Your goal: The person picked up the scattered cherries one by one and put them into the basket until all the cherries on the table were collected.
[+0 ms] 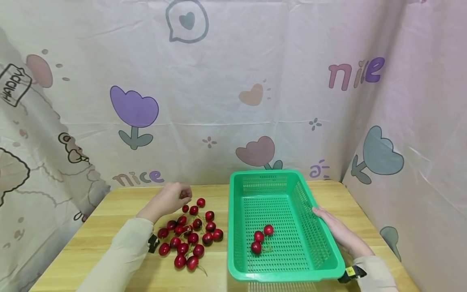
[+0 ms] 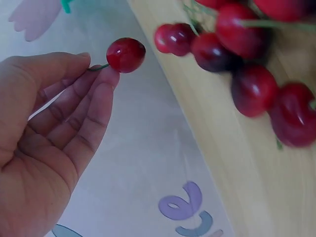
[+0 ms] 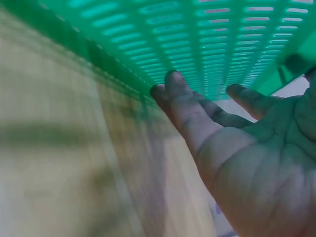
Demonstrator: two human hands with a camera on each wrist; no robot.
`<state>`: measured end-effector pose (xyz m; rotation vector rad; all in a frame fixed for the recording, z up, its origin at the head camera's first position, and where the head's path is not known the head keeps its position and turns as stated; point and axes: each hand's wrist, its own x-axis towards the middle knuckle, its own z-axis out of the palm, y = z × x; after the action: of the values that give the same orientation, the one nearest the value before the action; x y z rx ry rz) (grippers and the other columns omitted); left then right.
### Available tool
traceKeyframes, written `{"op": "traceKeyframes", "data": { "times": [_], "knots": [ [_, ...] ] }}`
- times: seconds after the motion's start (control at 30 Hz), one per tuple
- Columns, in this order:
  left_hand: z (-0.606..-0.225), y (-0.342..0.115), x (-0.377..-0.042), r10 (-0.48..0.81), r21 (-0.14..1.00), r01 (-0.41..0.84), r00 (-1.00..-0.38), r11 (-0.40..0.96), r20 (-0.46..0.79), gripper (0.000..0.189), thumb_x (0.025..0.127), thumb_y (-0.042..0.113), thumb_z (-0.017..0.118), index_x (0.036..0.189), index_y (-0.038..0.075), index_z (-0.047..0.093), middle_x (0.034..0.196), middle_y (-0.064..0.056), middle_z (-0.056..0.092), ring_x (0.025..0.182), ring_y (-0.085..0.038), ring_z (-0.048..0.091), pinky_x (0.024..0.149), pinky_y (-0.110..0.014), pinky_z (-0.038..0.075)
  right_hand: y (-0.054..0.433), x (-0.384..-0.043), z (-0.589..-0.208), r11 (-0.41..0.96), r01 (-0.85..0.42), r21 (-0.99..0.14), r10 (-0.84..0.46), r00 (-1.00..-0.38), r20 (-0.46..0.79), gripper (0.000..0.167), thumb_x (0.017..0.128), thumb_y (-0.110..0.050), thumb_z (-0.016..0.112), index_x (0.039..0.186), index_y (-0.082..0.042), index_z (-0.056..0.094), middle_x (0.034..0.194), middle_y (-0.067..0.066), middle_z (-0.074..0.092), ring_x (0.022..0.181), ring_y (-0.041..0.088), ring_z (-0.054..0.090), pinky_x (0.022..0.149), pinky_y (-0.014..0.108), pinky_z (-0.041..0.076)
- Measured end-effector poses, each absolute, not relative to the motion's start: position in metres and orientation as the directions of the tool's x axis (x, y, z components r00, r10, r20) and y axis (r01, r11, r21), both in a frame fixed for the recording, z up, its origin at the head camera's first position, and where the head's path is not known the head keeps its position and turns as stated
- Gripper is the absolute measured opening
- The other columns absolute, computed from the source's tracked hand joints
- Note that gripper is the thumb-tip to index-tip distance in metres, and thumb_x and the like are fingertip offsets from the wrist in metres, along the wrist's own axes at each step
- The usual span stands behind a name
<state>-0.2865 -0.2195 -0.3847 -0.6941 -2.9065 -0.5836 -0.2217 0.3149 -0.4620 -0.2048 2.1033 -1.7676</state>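
Note:
My left hand [image 1: 170, 198] is over the far edge of a loose group of dark red cherries [image 1: 193, 238] on the table. Thumb and fingertips pinch a thin green stem, and one red cherry [image 2: 126, 55] hangs from it beyond the fingertips. A green plastic basket [image 1: 231, 227] with slotted walls stands right of the group. Three cherries [image 1: 258, 236] lie inside it, towards its near left. My right hand [image 1: 337, 229] holds the basket's right side, one digit over the rim, the other fingers [image 3: 185, 106] under it along the outer wall.
The light wooden table [image 1: 91, 239] carries everything. A pale cloth [image 1: 204, 101] printed with flowers and words hangs behind it and along both sides. Several of the cherries have long stems that trail over their neighbours.

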Motion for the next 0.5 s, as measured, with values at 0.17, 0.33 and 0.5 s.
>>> {"op": "traceKeyframes", "data": {
  "times": [0.17, 0.33, 0.5],
  "knots": [
    [-0.375, -0.204, -0.281, 0.415, 0.389, 0.456, -0.890, 0.800, 0.189, 0.006, 0.098, 0.007, 0.073, 0.093, 0.010, 0.076, 0.081, 0.005, 0.071, 0.073, -0.009, 0.061, 0.070, -0.028, 0.056, 0.316, -0.223, -0.463, 0.182, 0.133, -0.974, -0.367, -0.910, -0.193, 0.079, 0.115, -0.055, 0.026, 0.172, -0.015, -0.011, 0.153, 0.039, 0.041, 0.114, 0.030, 0.071, 0.095, 0.050, 0.064],
    [-0.367, -0.188, -0.272, 0.416, 0.439, 0.468, -0.883, 0.767, 0.216, 0.004, 0.100, 0.010, 0.074, 0.098, 0.011, 0.076, 0.085, 0.005, 0.073, 0.076, -0.008, 0.064, 0.073, -0.026, 0.058, 0.317, -0.222, -0.465, 0.168, 0.152, -0.974, -0.352, -0.914, -0.203, 0.080, 0.115, -0.056, 0.027, 0.172, -0.013, -0.010, 0.146, 0.032, 0.049, 0.110, 0.027, 0.072, 0.094, 0.049, 0.064],
    [-0.363, -0.175, -0.264, 0.442, 0.472, 0.506, -0.862, 0.723, 0.247, 0.004, 0.101, 0.011, 0.073, 0.099, 0.010, 0.076, 0.085, 0.005, 0.074, 0.076, -0.006, 0.064, 0.072, -0.022, 0.058, 0.315, -0.221, -0.463, 0.207, 0.141, -0.968, -0.339, -0.918, -0.207, 0.080, 0.115, -0.055, 0.029, 0.173, -0.011, -0.006, 0.145, 0.032, 0.052, 0.109, 0.027, 0.072, 0.093, 0.047, 0.064]
  ]
}}
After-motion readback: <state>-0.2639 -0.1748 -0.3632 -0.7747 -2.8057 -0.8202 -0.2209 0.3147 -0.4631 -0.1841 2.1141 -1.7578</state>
